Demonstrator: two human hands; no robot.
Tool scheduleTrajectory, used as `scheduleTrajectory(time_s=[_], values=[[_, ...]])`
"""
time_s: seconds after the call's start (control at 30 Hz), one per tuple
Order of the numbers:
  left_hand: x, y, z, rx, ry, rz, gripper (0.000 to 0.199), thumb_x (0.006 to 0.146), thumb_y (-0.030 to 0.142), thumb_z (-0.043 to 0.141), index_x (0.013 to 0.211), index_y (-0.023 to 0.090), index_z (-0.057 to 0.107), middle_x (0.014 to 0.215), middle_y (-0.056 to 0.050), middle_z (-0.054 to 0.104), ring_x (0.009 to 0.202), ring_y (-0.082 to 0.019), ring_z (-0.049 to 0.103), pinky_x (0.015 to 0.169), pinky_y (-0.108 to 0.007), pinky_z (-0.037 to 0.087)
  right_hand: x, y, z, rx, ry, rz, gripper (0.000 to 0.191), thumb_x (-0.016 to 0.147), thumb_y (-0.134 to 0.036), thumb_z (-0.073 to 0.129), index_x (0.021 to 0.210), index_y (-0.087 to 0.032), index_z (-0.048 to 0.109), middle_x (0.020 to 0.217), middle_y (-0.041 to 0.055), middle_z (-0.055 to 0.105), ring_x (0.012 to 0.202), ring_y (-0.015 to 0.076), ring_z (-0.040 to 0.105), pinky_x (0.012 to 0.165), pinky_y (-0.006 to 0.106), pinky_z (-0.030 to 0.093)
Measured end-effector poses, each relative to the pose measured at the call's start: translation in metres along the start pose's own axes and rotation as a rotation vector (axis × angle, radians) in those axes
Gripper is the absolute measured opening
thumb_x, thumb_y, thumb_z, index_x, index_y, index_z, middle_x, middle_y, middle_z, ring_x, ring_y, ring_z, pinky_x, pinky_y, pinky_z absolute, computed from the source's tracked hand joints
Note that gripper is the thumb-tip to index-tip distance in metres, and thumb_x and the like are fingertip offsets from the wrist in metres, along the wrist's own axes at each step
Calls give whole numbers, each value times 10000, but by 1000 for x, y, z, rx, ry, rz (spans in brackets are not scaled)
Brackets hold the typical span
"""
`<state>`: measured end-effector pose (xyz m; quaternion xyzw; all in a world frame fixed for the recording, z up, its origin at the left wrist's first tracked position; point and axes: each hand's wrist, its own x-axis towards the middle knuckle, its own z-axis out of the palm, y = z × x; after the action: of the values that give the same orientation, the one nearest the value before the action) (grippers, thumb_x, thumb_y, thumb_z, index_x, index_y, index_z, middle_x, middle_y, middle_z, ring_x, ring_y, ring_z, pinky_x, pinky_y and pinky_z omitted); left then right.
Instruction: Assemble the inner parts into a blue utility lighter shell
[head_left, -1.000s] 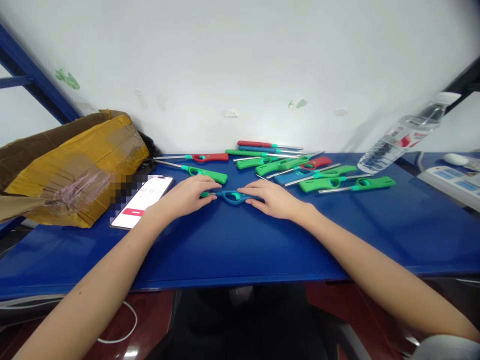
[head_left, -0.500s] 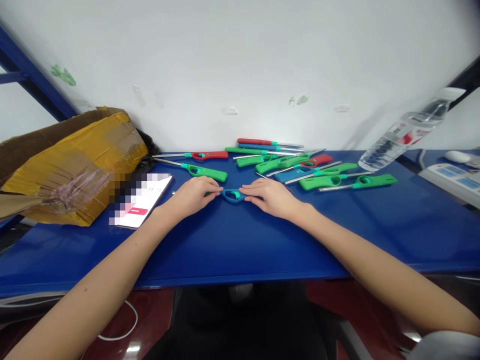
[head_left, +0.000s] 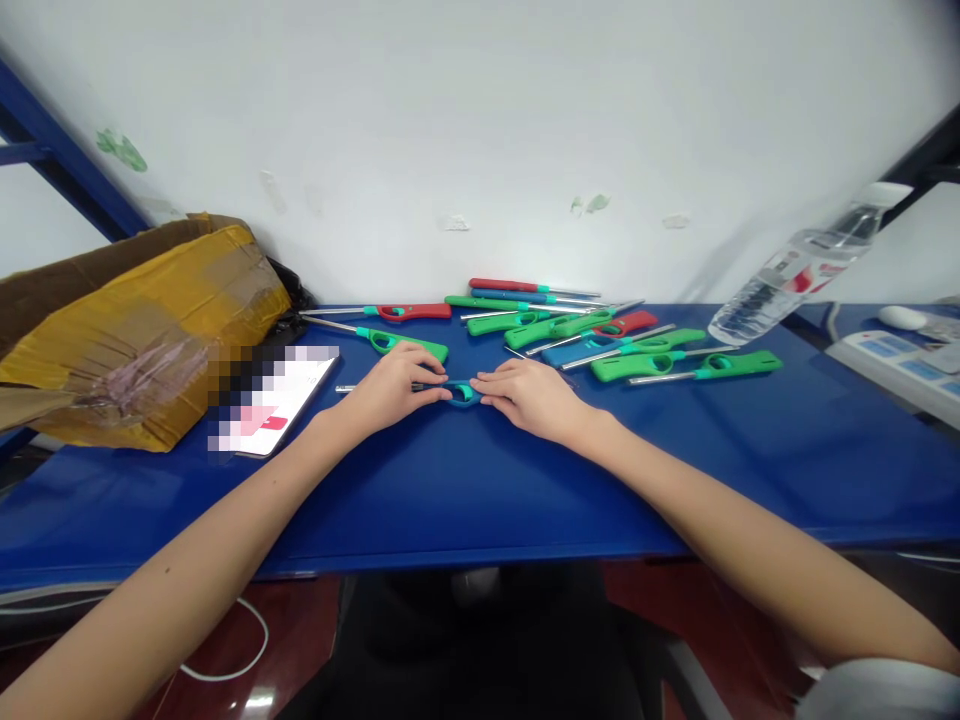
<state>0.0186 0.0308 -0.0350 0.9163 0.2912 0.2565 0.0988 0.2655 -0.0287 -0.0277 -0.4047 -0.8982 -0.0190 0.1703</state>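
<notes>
A blue long-necked lighter with a teal trigger lies crosswise low over the blue table, between both hands. My left hand is closed on its neck end, and the metal tip pokes out to the left. My right hand pinches the handle side, covering most of it. Just behind my left hand rest a green lighter and a red lighter, their necks pointing left. To the right behind my right hand lies a loose pile of several lighters, among them a green one and a blue one.
A torn cardboard box with yellow tape stands at the left, a phone beside it. On the right a water bottle appears tilted near a white device. The table meets a white wall behind.
My left hand has closed further over the blue lighter's trigger end, and more of the metal neck shows at its left. The view has shifted slightly; both hands still hold the lighter.
</notes>
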Motion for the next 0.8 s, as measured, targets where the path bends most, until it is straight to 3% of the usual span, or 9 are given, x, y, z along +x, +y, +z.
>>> scheduleTrajectory(time_s=[0.17,0.3,0.43,0.57,0.7,0.8], values=[[2,3,-3,-41,-23,-37,351,847,563,659,851,233,778,950,-71,737,1024,-273,621,937,-436,482,-4,1,3,107,18,40,283,948,-220,567,1186,-182,716,1164,103,738,993,253,693,918,409,542],[-2,5,-3,-62,-48,-113,390,837,593,647,908,219,731,951,-67,733,990,-264,640,865,-399,509,-7,9,2,210,63,109,428,885,-272,671,1305,-201,629,1161,102,732,1057,268,667,975,463,513],[-4,6,-4,-64,-69,-137,371,835,572,657,929,218,718,953,-59,730,937,-252,655,819,-370,515,-7,12,-6,200,44,112,345,874,-282,683,1207,-193,684,1087,107,747,1022,274,666,1008,490,479],[-3,13,-7,-142,-73,-173,372,808,501,715,1035,206,713,929,-48,723,842,-218,664,757,-328,523,-7,8,-14,198,17,156,316,869,-295,690,1165,-185,697,1092,94,747,974,274,670,930,445,507],[-2,23,-9,-137,-71,-96,321,850,410,683,1090,200,717,928,-52,679,825,-197,640,751,-319,521,-8,6,-17,216,7,151,220,878,-287,682,1073,-195,723,1005,74,754,912,246,675,830,376,515],[-3,29,-8,-91,-34,-17,264,904,376,623,1080,210,729,959,-62,650,852,-194,629,779,-322,517,-9,7,-17,213,29,79,151,896,-279,662,1018,-230,737,968,51,756,904,232,673,864,377,499]])
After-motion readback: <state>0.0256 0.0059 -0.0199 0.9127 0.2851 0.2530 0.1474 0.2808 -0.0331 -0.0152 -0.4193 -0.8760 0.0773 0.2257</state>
